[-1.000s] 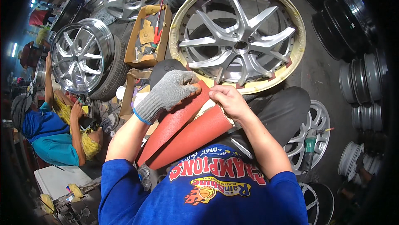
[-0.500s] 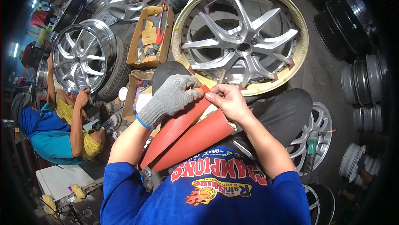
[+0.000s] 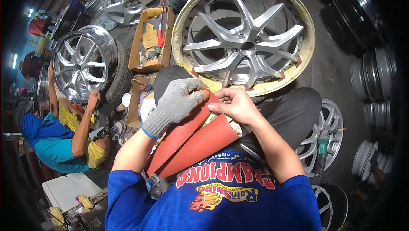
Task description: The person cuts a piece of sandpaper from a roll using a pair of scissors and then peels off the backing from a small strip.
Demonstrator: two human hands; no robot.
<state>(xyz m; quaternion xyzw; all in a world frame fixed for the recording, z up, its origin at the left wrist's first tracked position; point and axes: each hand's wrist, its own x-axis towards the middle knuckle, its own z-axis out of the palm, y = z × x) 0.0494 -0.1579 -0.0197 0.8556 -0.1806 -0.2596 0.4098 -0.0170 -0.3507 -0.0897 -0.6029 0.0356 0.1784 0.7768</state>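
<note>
Saw the red sheet (image 3: pixel 178 137) trail lengthwise toward 7 o'clock, away from the gloved left hand (image 3: pixel 177 103) pinching its top and bare right hand (image 3: pixel 237 106) probably pinching its edge.

Dark grey floor (image 3: pixel 330 67); a white light (image 3: pixel 15 61) glows far left.

Gloved left hand (image 3: pixel 178 103) grips a red sheet (image 3: pixel 178 136) – bare right hand (image 3: pixel 237 106) apparently touching it.

Blue shirt (image 3: pixel 213 214), lower centre: upside-down red lettering plus basketball logo (image 3: pixel 223 194); rolled red sheet (image 3: pixel 200 148), centre: dark print on pale backing (image 3: pixel 235 127).
</note>
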